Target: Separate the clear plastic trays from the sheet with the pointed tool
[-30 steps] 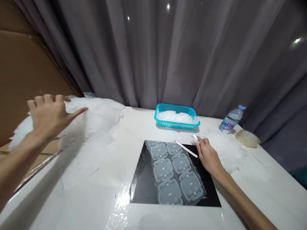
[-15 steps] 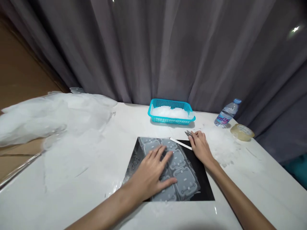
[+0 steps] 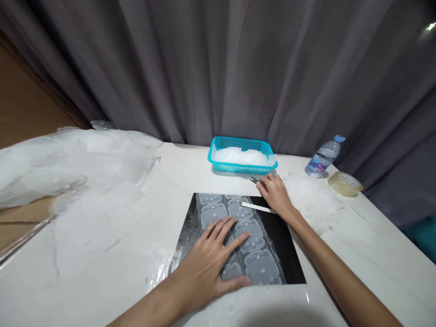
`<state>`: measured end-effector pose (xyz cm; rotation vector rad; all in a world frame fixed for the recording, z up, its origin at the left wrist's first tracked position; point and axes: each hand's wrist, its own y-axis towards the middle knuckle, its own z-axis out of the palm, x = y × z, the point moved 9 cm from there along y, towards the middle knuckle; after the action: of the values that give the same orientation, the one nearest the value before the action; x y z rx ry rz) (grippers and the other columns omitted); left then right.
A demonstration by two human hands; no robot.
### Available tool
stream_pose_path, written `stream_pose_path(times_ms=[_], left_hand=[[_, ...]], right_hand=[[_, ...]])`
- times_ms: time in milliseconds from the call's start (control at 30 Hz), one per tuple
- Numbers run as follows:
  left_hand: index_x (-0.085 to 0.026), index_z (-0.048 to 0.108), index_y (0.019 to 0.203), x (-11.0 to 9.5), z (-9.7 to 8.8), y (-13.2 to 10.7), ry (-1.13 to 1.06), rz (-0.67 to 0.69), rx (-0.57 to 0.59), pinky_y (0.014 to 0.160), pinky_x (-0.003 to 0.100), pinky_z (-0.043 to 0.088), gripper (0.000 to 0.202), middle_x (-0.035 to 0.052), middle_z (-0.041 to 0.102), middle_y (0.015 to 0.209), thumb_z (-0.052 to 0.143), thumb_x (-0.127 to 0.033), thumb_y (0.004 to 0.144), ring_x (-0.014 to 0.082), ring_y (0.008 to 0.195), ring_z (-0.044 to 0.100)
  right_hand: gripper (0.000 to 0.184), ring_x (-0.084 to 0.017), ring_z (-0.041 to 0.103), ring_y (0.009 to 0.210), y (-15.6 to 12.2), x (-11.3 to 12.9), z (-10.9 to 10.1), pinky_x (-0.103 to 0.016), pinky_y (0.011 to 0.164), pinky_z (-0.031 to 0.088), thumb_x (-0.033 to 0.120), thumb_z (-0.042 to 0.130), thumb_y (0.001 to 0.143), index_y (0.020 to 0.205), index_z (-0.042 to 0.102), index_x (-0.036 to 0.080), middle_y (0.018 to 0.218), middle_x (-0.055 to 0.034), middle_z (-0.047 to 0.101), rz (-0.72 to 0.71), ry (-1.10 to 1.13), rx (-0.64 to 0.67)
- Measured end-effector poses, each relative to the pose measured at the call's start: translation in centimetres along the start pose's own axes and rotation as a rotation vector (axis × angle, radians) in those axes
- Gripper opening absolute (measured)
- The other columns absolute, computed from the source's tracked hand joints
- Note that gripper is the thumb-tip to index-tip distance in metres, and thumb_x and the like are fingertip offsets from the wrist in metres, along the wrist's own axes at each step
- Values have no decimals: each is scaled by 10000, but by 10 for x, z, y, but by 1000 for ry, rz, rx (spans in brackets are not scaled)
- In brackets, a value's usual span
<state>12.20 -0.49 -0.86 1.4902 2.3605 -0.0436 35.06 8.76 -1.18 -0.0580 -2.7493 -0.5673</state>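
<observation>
A clear plastic sheet of moulded rounded cells (image 3: 238, 236) lies on a black mat (image 3: 288, 254) in the middle of the white table (image 3: 102, 254). My left hand (image 3: 207, 265) lies flat on the sheet, fingers spread, pressing it down. My right hand (image 3: 275, 193) rests at the mat's far right corner, fingers curled round small metal snips (image 3: 255, 180) whose tips point toward the basket. A thin white strip (image 3: 257, 207) lies on the mat just beside that hand.
A turquoise basket (image 3: 242, 169) holding white plastic bits stands behind the mat. A heap of clear plastic sheets (image 3: 71, 159) covers the table's left. A water bottle (image 3: 322, 159) and a tape roll (image 3: 344, 183) sit at the right, before a grey curtain.
My left hand has left the plastic heap at the left and come down flat on the moulded sheet. My right hand with the snips has shifted slightly toward the basket.
</observation>
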Motion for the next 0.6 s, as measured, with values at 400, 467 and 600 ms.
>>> stream_pose_path(times_ms=[400,467,600], left_hand=[[-374,485,1564,-12,-10,-20,-62,35,248,1036,653,500,923,184,556,1451,724,-783,772,485,1330,545],[-343,505,1553,-19,-10,-20,-77,40,299,1030,655,500,905,194,583,1412,733,-759,783,491,1322,548],[-254,470,1576,-30,1,-25,-80,38,423,1099,681,439,943,236,559,1478,700,-758,813,497,1417,468]], right_hand=[[213,-146,503,705,-84,12,-18,-268,627,380,395,701,939,894,636,198,786,15,570,127,549,738],[196,-134,475,679,-90,17,-18,-264,613,360,376,693,941,888,640,194,762,26,538,132,569,806],[265,-127,480,686,-84,18,-33,-256,613,378,448,635,991,897,633,200,784,20,539,108,589,708]])
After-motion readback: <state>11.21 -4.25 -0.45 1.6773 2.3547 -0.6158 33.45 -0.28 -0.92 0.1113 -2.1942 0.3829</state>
